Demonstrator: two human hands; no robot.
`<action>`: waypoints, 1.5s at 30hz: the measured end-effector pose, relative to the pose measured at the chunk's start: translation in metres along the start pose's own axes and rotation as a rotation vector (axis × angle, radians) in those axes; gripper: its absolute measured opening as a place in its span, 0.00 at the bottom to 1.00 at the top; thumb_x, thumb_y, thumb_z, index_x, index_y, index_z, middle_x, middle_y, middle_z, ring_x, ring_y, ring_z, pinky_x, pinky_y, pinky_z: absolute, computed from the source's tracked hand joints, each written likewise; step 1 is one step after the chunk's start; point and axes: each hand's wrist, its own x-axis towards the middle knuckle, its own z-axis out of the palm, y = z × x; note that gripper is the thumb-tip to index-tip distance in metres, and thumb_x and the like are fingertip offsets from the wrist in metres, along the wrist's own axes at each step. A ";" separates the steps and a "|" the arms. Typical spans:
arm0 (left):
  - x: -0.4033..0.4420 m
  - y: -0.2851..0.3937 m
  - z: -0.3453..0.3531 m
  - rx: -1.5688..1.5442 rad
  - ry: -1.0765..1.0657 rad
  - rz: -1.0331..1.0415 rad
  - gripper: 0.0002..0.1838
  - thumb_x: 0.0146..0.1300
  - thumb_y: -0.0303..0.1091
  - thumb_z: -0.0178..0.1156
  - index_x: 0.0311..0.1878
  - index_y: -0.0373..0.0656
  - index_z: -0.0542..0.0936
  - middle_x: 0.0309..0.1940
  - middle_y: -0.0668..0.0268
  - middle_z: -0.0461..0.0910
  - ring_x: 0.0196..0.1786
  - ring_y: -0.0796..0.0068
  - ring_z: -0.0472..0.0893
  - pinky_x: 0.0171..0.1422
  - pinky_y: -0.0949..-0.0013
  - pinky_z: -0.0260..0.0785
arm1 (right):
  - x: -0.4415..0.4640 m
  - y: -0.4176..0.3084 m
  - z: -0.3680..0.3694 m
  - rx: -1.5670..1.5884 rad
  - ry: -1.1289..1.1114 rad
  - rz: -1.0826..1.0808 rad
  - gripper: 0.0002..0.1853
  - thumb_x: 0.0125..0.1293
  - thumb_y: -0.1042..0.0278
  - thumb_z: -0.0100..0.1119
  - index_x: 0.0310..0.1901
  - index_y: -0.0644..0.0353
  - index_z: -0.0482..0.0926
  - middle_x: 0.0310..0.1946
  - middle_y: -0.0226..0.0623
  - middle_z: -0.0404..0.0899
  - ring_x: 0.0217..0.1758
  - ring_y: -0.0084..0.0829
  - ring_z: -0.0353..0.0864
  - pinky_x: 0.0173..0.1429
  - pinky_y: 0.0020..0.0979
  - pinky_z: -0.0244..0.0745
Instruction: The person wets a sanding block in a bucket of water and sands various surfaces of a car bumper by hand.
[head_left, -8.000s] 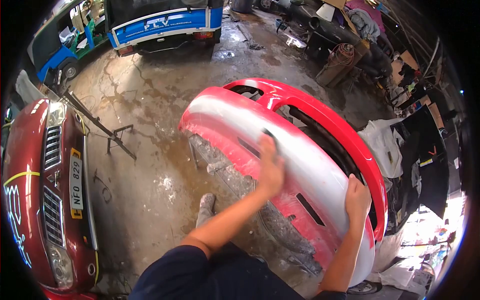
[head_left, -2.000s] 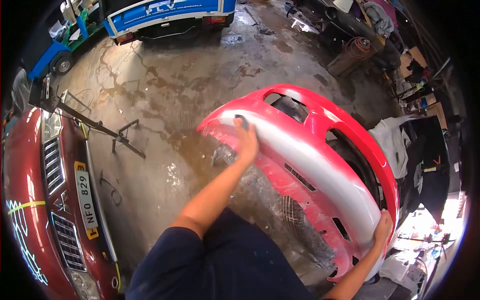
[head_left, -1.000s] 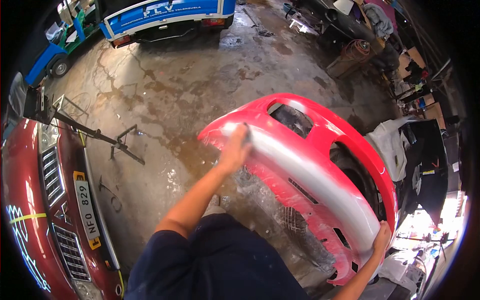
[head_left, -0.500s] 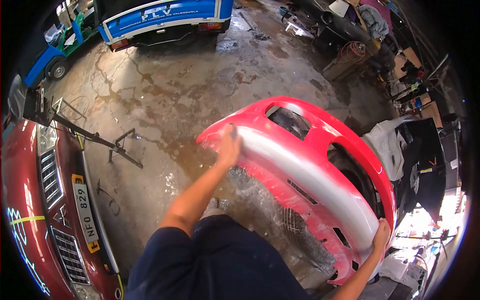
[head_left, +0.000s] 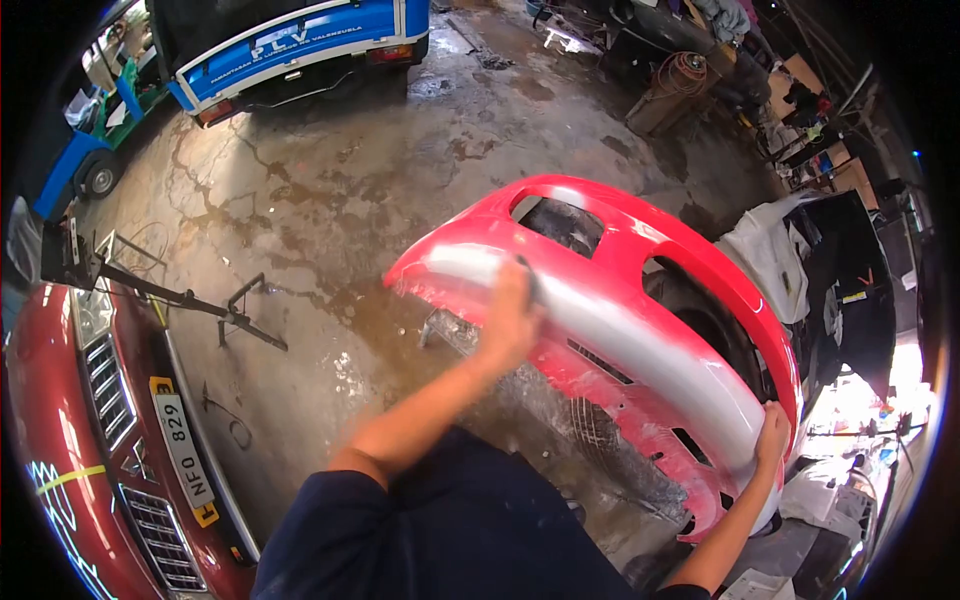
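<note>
A red car bumper (head_left: 640,340) with a wide silver-grey band along its face lies across the middle and right. My left hand (head_left: 511,318) is on the band towards the bumper's far left end, its fingers closed over a small dark pad (head_left: 525,268) that is mostly hidden and blurred. At the near right end, my right hand (head_left: 772,436) grips the bumper's upper edge, fingers curled over it. Under the bumper, a dusty grey support (head_left: 590,425) shows in part.
A dark red car (head_left: 60,400) stands at the left, a black metal stand (head_left: 190,300) beside it. Behind is a blue vehicle (head_left: 300,50). Black panels (head_left: 855,290) with a grey cloth (head_left: 770,255) lie at the right; a coiled hose (head_left: 682,75) sits at the back right.
Since half a second ago, the hand with the pad has moved right along the silver band. The other hand keeps its hold on the edge. The view has shifted slightly.
</note>
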 end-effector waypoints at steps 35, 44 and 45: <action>0.003 -0.020 0.005 0.294 0.164 -0.044 0.45 0.77 0.55 0.50 0.80 0.25 0.52 0.82 0.39 0.49 0.85 0.33 0.43 0.85 0.36 0.35 | -0.002 -0.007 -0.003 -0.014 -0.020 0.027 0.20 0.76 0.56 0.51 0.36 0.68 0.76 0.27 0.47 0.70 0.32 0.36 0.70 0.43 0.39 0.65; -0.002 -0.022 0.000 0.270 0.169 -0.016 0.44 0.77 0.51 0.52 0.80 0.25 0.52 0.82 0.37 0.48 0.84 0.32 0.45 0.85 0.36 0.37 | -0.002 -0.003 0.000 0.017 0.003 -0.021 0.20 0.76 0.56 0.50 0.34 0.67 0.73 0.26 0.47 0.68 0.31 0.35 0.69 0.42 0.40 0.65; 0.000 -0.018 0.004 0.221 0.212 -0.050 0.43 0.77 0.51 0.53 0.80 0.25 0.52 0.82 0.37 0.48 0.84 0.32 0.45 0.85 0.37 0.37 | -0.003 -0.002 0.000 0.026 0.016 -0.035 0.20 0.76 0.56 0.50 0.34 0.67 0.74 0.26 0.47 0.68 0.31 0.35 0.69 0.42 0.40 0.65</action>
